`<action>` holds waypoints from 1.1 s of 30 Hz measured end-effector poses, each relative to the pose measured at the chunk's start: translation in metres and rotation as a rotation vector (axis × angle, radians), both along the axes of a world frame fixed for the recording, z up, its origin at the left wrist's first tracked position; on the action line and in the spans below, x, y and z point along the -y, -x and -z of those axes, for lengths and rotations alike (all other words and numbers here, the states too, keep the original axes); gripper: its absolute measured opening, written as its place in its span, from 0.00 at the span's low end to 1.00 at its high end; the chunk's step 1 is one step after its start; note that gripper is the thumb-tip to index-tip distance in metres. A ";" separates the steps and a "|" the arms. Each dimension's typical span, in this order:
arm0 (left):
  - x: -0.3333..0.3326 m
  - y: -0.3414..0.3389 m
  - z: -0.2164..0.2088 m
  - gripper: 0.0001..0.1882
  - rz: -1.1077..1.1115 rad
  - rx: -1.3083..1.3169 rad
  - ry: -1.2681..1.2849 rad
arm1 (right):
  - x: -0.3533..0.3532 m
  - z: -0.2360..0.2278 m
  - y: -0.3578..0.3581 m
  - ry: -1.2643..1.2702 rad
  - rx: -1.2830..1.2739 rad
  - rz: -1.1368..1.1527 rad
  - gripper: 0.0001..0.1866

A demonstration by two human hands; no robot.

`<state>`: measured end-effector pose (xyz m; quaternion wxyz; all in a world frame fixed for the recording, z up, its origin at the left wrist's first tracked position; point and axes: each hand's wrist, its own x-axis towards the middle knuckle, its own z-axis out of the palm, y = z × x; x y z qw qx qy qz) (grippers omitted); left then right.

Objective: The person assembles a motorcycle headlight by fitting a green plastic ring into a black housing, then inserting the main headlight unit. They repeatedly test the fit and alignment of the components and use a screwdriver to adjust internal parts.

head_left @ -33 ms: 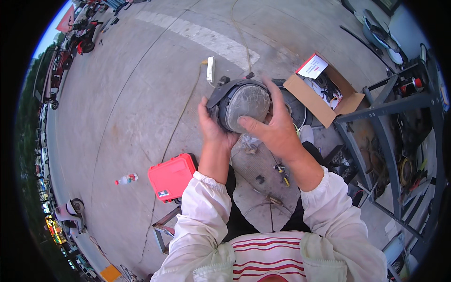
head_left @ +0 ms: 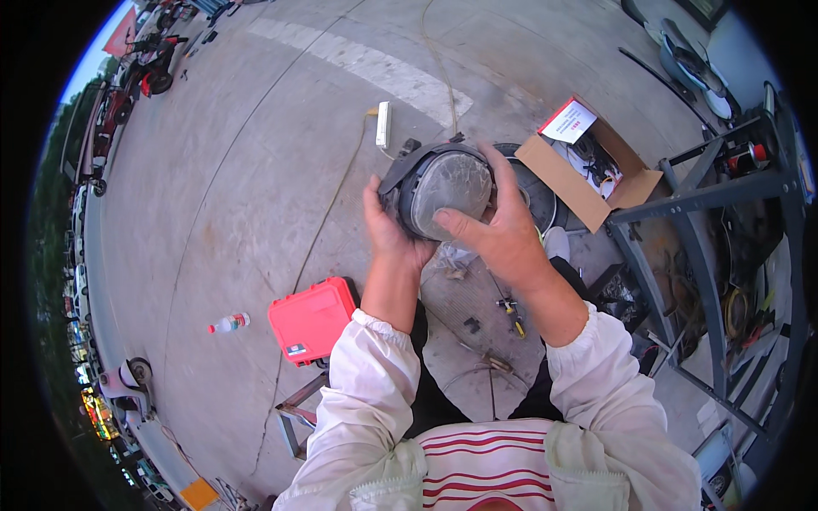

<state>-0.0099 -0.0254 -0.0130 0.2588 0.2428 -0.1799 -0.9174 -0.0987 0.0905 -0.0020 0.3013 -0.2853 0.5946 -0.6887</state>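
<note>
Two hands share one grip in the head view: left hand and right hand clasp the lamp, left of the box. I'd press the scuffed lens only lightly.

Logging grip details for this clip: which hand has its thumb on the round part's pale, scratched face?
The right hand: its thumb lies low on the pale face; the left hand cups the round part along its dark left side.
</note>
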 end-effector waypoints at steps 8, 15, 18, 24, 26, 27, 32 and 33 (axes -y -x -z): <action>0.000 -0.002 0.000 0.39 0.014 0.171 -0.184 | 0.005 0.008 0.005 -0.078 -0.055 -0.007 0.50; 0.001 -0.001 0.003 0.39 -0.074 0.128 -0.023 | 0.006 0.009 0.003 -0.014 0.097 -0.038 0.54; 0.001 0.001 0.004 0.38 -0.119 0.106 0.043 | 0.006 0.011 0.003 -0.026 0.108 -0.043 0.56; 0.000 0.000 0.006 0.36 -0.163 0.094 0.088 | 0.006 0.008 0.002 -0.083 0.088 -0.041 0.59; -0.001 0.000 0.005 0.34 -0.162 0.087 0.106 | 0.007 0.008 0.001 -0.096 0.075 -0.035 0.59; -0.001 0.001 0.004 0.34 -0.153 0.097 0.121 | 0.007 0.009 0.001 -0.103 0.068 -0.031 0.60; 0.002 0.000 0.002 0.32 -0.085 0.127 0.168 | 0.009 0.008 0.003 0.019 0.315 -0.047 0.57; 0.003 0.000 0.000 0.32 -0.075 0.124 0.169 | 0.009 0.009 0.004 0.027 0.342 -0.053 0.57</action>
